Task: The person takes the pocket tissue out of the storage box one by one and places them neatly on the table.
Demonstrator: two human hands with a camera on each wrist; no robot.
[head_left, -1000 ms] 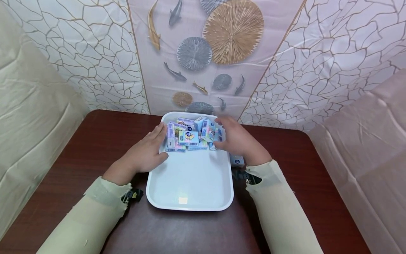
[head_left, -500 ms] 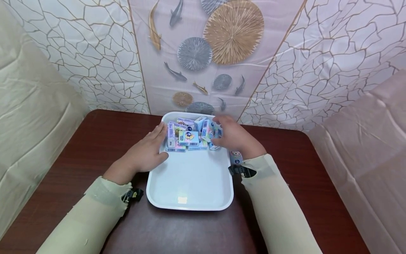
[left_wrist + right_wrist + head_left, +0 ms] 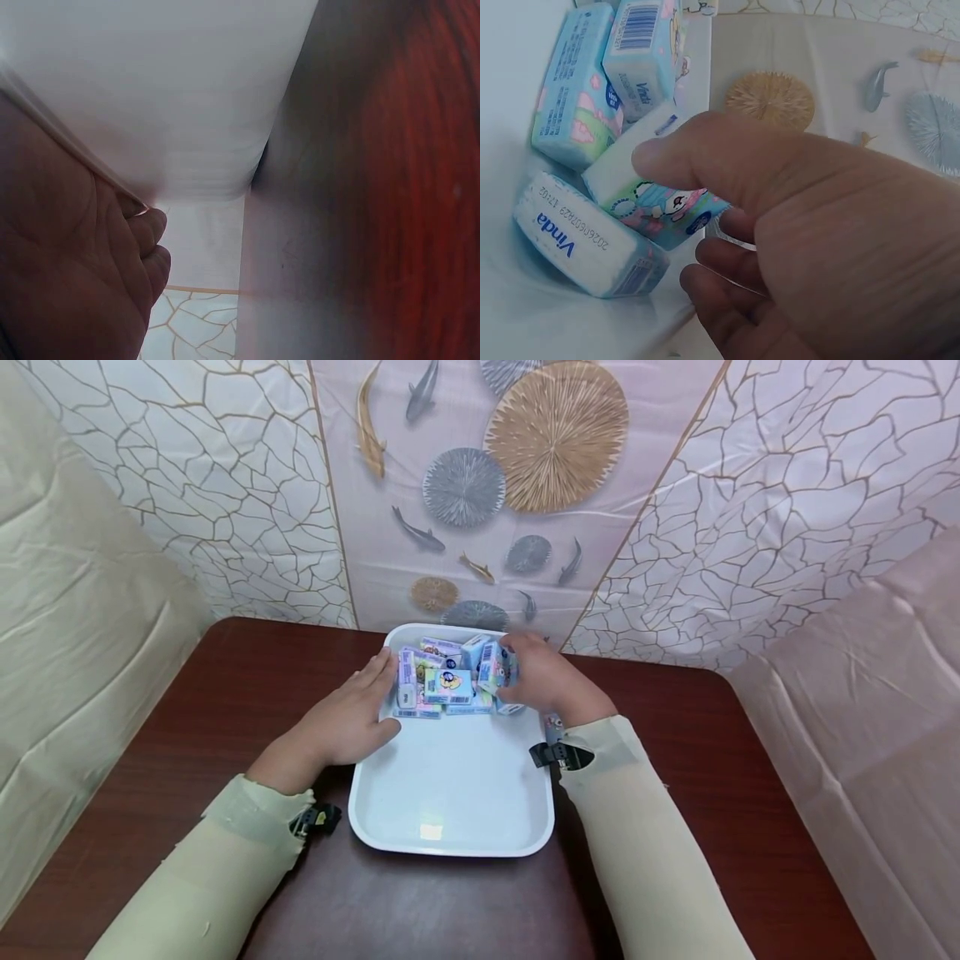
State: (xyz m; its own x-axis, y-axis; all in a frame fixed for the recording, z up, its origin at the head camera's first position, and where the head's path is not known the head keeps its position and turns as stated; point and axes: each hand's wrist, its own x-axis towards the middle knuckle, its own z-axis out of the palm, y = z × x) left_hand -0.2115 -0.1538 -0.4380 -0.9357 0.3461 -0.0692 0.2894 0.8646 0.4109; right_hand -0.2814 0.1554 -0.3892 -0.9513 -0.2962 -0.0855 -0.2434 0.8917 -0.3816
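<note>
A white tray [image 3: 457, 793] lies on the table, with several small tissue packs [image 3: 448, 683] piled at its far end. My left hand [image 3: 333, 727] rests along the tray's left rim, fingers straight and thumb spread over the inside. In the left wrist view its palm [image 3: 67, 225] lies against the tray's white outer wall [image 3: 180, 105]. At the right rim my right hand [image 3: 551, 681] holds a blue tissue pack [image 3: 671, 206], thumb across it and fingers curled at its other end. A pack marked Vinda [image 3: 585, 236] lies close to it.
Outside the tray on the right, another pack [image 3: 553, 727] shows partly behind the right wrist. The dark brown table [image 3: 690, 752] extends on both sides. A patterned cloth [image 3: 465, 527] hangs behind its far edge.
My right hand and forearm have shifted left, bringing the hand further over the packs at the tray's right side. My left hand stays on the left rim.
</note>
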